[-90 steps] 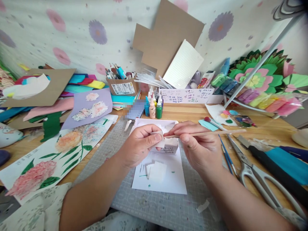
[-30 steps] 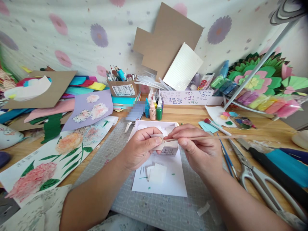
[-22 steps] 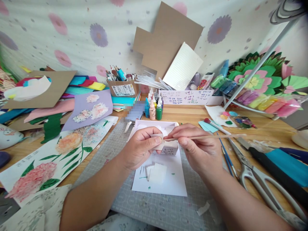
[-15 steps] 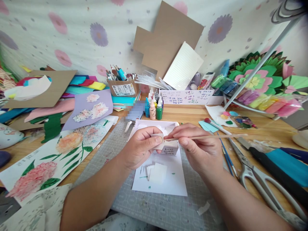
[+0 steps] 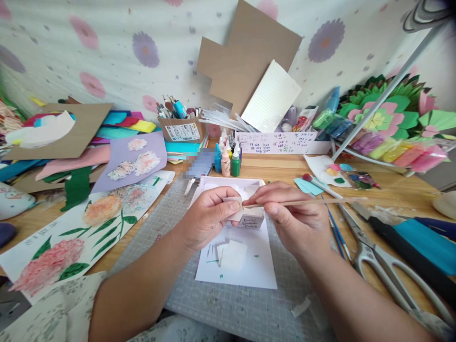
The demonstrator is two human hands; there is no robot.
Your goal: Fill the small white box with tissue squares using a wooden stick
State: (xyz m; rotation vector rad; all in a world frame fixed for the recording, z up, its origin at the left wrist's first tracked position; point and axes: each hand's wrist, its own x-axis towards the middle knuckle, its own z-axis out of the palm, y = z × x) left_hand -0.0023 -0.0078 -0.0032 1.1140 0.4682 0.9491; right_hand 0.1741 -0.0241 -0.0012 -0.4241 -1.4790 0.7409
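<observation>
My left hand point(image 5: 215, 211) pinches a small white paper square point(image 5: 233, 209) between thumb and fingers. In my right hand point(image 5: 294, 213) is a thin wooden stick point(image 5: 313, 202), held level, its tip meeting the paper at my left fingertips. Just behind both hands stands an open white box point(image 5: 254, 221) with handwriting on its front and white paper pieces inside, partly hidden by my fingers. Below the hands, a few loose white paper squares point(image 5: 233, 254) lie on a white sheet point(image 5: 249, 280) with small green marks.
A grey cutting mat point(image 5: 199, 304) lies under the sheet. To the right are scissors point(image 5: 374, 256) and paintbrushes point(image 5: 337, 232). Paint bottles point(image 5: 235, 164) stand behind the box. At left lies a flower picture point(image 5: 53, 259), near a purple card point(image 5: 137, 147) with paper blossoms.
Almost nothing differs. Both hands keep the paper square and the stick in the same place, and the view has shifted very slightly.
</observation>
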